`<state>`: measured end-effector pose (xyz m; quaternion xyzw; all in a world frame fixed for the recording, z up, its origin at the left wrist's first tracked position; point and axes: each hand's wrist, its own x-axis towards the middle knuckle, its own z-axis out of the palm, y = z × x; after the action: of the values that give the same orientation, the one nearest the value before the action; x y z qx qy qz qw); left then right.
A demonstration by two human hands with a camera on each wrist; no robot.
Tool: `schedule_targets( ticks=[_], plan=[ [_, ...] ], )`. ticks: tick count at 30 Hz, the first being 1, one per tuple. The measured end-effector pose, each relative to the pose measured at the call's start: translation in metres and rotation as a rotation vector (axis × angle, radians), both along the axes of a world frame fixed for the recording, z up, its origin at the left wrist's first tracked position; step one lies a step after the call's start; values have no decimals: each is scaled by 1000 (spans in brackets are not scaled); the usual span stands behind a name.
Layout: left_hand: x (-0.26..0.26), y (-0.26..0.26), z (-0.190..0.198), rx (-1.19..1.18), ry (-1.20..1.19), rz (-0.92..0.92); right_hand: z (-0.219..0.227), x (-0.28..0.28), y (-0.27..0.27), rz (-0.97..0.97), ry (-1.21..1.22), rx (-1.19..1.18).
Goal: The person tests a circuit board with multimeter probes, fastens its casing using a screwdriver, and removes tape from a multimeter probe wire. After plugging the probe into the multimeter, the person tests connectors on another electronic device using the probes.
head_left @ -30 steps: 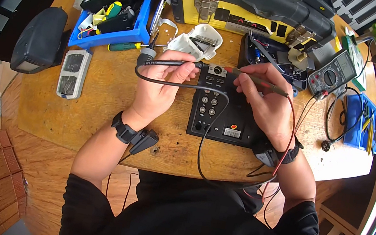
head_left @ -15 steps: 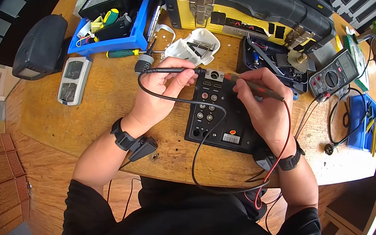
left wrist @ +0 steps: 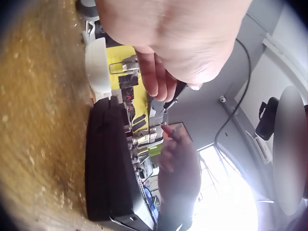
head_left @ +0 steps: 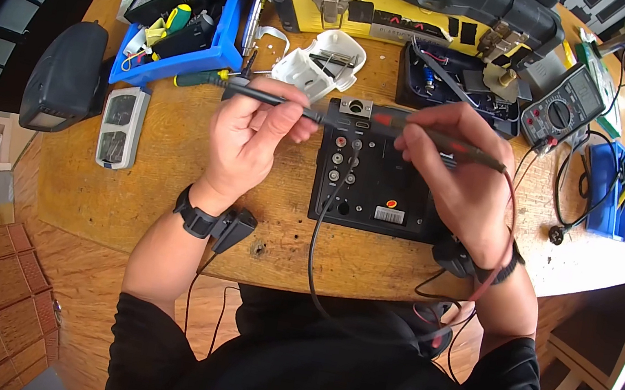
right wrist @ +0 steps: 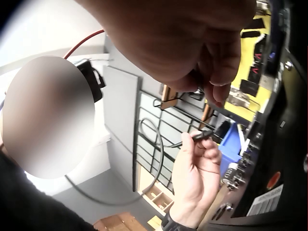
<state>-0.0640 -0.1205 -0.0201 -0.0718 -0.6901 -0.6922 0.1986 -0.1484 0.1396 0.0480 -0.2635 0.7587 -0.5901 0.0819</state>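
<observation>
A black device (head_left: 405, 186) lies on the bench with its connector panel up; a metal plate with a round socket (head_left: 356, 107) sits at its top edge. My left hand (head_left: 249, 139) pinches a black test probe (head_left: 263, 96), aimed right over the panel's upper left. From the other side, my right hand (head_left: 468, 180) pinches a red test probe (head_left: 457, 145) pointing left. In the left wrist view, the red probe (left wrist: 169, 132) is raised above the device (left wrist: 108, 159). The right wrist view shows the black probe (right wrist: 199, 136) held between thumb and fingers.
A multimeter (head_left: 559, 114) with leads plugged in stands at the right, near a blue tray (head_left: 606, 194). Behind are a white case (head_left: 296, 72), a dark parts box (head_left: 409, 87) and a large toolbox (head_left: 295, 2). A blue bin (head_left: 232, 33) sits left; probe leads hang over the front edge.
Both hands have moved apart: the left one leftward with the black probe, now tilted down, and the right one rightward with the red probe. The probes have drawn away from the round socket.
</observation>
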Motion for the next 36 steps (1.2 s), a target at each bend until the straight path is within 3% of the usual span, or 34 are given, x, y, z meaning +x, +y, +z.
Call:
schedule_targets(
  ticks=[2, 5, 10, 12, 15, 19, 24, 25, 27, 28, 36],
  plan=[
    [2, 3, 4, -40, -3, -57, 13, 10, 8, 70, -41, 108],
    [1, 8, 0, -66, -39, -36, -5, 16, 9, 96, 20, 144],
    [-2, 8, 1, -216, -57, 20, -18, 14, 1, 48, 13, 120],
    [-3, 8, 2, -315, -60, 47, -24, 13, 3, 69, 167, 126],
    [-5, 11, 1, -403, 21, 94, -25, 15, 4, 29, 177, 148],
    [-5, 13, 8, -486, -43, 88, -20, 16, 5, 19, 137, 222],
    [-7, 14, 14, -689, 105, 101, -15, 11, -2, 89, 156, 178],
    [-7, 15, 13, -686, 101, 102, -13, 7, -3, 91, 153, 180],
    [-8, 16, 12, -639, 62, 90, -9, 1, -7, 186, 399, 219],
    [-9, 15, 9, -635, 51, 61, -5, 1, -9, 197, 355, 303],
    [-7, 20, 12, -613, 62, 46, -15, 0, -19, 244, 471, 243]
  ],
)
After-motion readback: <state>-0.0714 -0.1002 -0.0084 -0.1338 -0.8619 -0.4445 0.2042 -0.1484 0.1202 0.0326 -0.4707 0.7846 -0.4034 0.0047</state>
